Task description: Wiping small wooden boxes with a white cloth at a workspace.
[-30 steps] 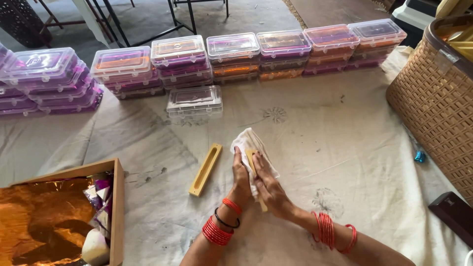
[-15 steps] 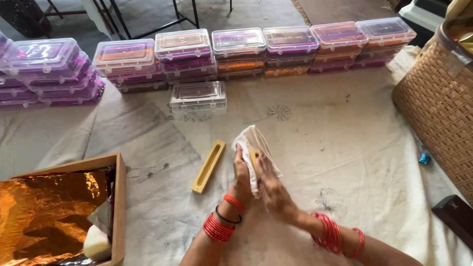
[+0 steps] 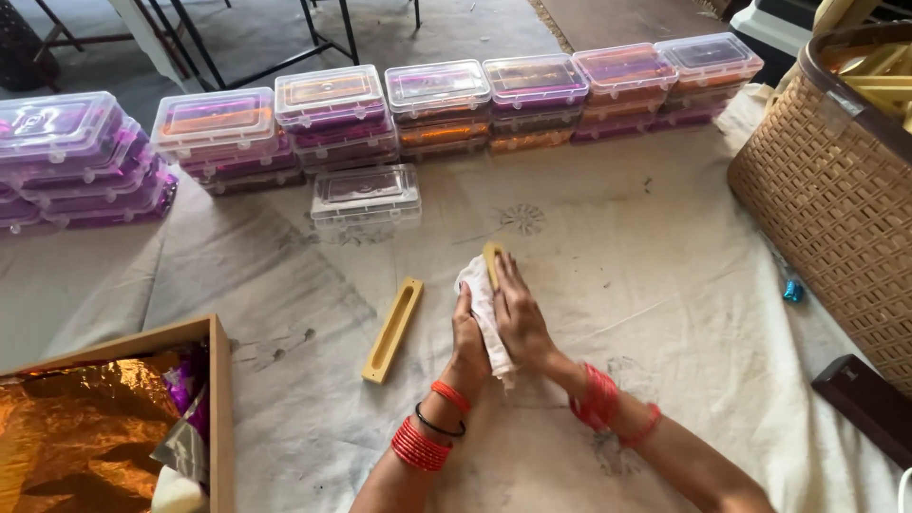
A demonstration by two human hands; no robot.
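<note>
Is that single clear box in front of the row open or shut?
Shut: the clear box has its lid sitting flat and flush on the base.

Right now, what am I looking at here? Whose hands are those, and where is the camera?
The camera sits on a person's head and looks down, so you see that person's own two hands. The left hand and the right hand are pressed together around a white crumpled cloth and a short yellow-tan wooden stick, whose tip pokes out above the fingers. Everything lies on a pale printed sheet. Beside the hands lies a long yellow-tan wooden tray with a groove. Behind stands a row of clear plastic boxes with purple and orange contents. A tan woven basket is on the right, and a wooden box with shiny orange foil on the left.
</note>
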